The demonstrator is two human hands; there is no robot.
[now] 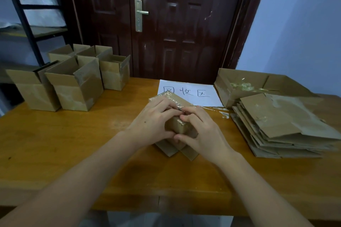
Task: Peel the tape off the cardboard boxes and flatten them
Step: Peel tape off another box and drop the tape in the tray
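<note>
Head view: both hands, left (pixel 151 121) and right (pixel 201 132), hold one box (pixel 181 127) on the worktop (pixel 73 143), fingers picking at its tape (pixel 171 97). Next, pull it off.

dark wood door (pixel 166 24), blue wall (pixel 299 33), black shelf rack (pixel 27 29), wood table (pixel 73 143).

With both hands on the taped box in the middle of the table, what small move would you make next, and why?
Probably lift the tape edge with the right hand while the left hand steadies the box: shiny tape still covers its top, and both hands' fingertips meet there.
</note>
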